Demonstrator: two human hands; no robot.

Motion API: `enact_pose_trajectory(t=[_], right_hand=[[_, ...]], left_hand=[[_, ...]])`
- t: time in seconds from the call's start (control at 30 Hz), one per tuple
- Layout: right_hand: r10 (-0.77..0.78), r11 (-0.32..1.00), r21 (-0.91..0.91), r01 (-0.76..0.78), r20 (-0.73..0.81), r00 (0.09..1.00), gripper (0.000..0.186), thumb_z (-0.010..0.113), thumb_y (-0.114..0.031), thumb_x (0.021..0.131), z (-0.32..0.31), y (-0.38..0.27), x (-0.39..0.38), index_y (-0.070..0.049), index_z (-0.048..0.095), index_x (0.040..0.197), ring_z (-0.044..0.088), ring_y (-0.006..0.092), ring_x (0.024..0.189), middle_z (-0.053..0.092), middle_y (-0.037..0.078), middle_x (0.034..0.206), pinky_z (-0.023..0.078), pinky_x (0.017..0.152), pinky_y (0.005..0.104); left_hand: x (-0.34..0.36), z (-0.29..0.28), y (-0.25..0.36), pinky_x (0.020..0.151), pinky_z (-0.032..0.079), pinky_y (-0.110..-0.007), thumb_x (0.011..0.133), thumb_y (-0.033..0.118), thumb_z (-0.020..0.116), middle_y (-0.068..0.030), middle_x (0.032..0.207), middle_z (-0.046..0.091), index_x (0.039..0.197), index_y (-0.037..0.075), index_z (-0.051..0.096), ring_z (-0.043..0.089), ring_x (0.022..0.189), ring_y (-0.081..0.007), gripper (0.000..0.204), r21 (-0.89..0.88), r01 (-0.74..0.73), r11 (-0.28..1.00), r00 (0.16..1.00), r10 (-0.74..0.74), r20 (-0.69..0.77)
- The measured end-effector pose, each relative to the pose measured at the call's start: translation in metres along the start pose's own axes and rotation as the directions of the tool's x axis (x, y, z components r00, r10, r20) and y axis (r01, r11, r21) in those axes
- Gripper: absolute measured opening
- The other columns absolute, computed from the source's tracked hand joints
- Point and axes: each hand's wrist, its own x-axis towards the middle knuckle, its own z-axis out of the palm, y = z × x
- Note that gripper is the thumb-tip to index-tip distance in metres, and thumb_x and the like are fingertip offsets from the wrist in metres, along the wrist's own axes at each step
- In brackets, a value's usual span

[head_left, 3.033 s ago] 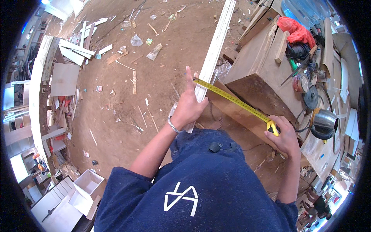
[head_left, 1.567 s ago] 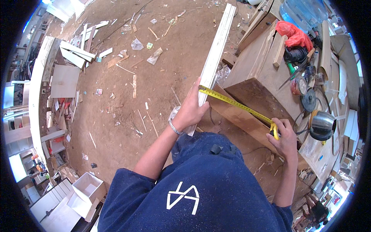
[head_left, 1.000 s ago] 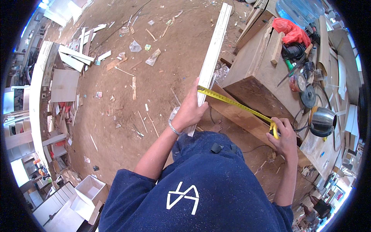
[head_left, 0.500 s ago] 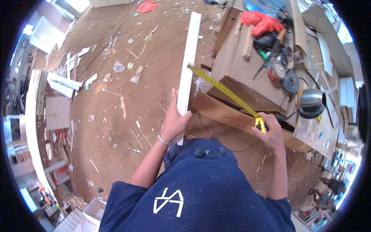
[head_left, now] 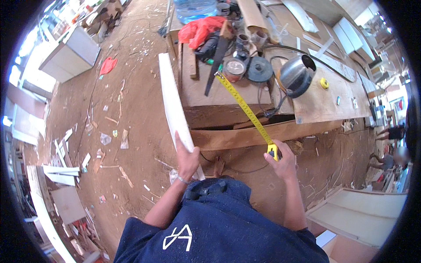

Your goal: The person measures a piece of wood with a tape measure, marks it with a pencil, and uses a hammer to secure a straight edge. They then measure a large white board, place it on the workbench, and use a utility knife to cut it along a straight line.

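My left hand (head_left: pixel 187 161) grips a long white board (head_left: pixel 172 94) near its lower end; the board points away from me and leans slightly left. In my right hand (head_left: pixel 284 160) is a yellow tape measure (head_left: pixel 272 151), its case closed in my fingers. The yellow blade (head_left: pixel 244 106) runs out from the case up and to the left, over the workbench edge. Its hooked tip appears close to a handsaw (head_left: pixel 215 61) on the bench, apart from the white board. Whether the blade touches anything there I cannot tell.
The cluttered workbench (head_left: pixel 199 95) carries a steel kettle (head_left: pixel 297 75), a red plastic bag (head_left: pixel 201 30), a round tin (head_left: pixel 233 69) and a yellow tape roll (head_left: pixel 324 83). Wood scraps and litter lie on the dirt floor (head_left: pixel 136 144). White cabinet panels (head_left: pixel 359 210) stand at lower right.
My view has turned right toward the workbench. The blade tip, formerly against the white board, is now away from it, over the bench. Both hands keep their hold.
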Motion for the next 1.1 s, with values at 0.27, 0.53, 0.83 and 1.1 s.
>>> enact_pose_trajectory(t=[0.27,0.53,0.83,1.1], right_hand=[[0.064,0.994,0.083,-0.065,0.014,0.998,0.057,0.082,-0.030,0.081,0.011,0.033,-0.022,-0.005,0.063,0.129,0.065,0.0341,0.109,0.067,0.017,0.116,0.052,0.095,0.0420],[-0.194,0.951,0.255,0.175,0.049,0.980,0.055,0.079,-0.028,0.082,0.034,-0.042,-0.005,-0.005,0.062,0.129,0.064,0.0300,0.109,0.066,0.015,0.116,0.050,0.096,0.0406],[-0.462,0.828,0.555,0.083,0.591,0.661,0.053,0.074,-0.031,0.083,0.162,-0.237,-0.101,-0.003,0.060,0.126,0.057,0.0121,0.088,0.060,0.003,0.099,0.049,0.081,0.0294],[-0.467,0.816,0.397,0.419,0.881,0.075,0.050,0.079,-0.022,0.086,0.326,-0.406,-0.257,-0.001,0.059,0.126,0.062,0.0164,0.089,0.066,0.009,0.095,0.052,0.080,0.0343]], left_hand=[[-0.003,-0.004,-0.001,0.122,0.028,-0.039,0.078,0.002,0.062,-0.0274,0.156,0.036,0.159,-0.003,0.013,0.036,0.147,-0.0362,0.095,0.069,-0.015,0.998,1.000,0.014,0.006],[0.004,0.002,-0.020,0.126,0.019,-0.037,0.078,0.013,0.070,-0.0328,0.158,0.031,0.154,-0.015,0.016,0.029,0.150,-0.0392,0.097,-0.017,0.029,0.999,1.000,-0.028,0.009],[-0.092,-0.207,-0.033,0.108,0.047,-0.039,0.101,0.025,0.059,-0.0211,0.138,0.061,0.154,0.000,0.036,0.059,0.127,-0.0281,0.063,-0.456,0.063,0.888,0.961,0.070,0.269],[-0.338,-0.463,-0.141,0.113,0.046,-0.040,0.103,0.013,0.056,-0.0134,0.138,0.061,0.150,0.004,0.044,0.056,0.131,-0.0234,0.049,-0.850,-0.069,0.522,0.936,-0.260,-0.236]])
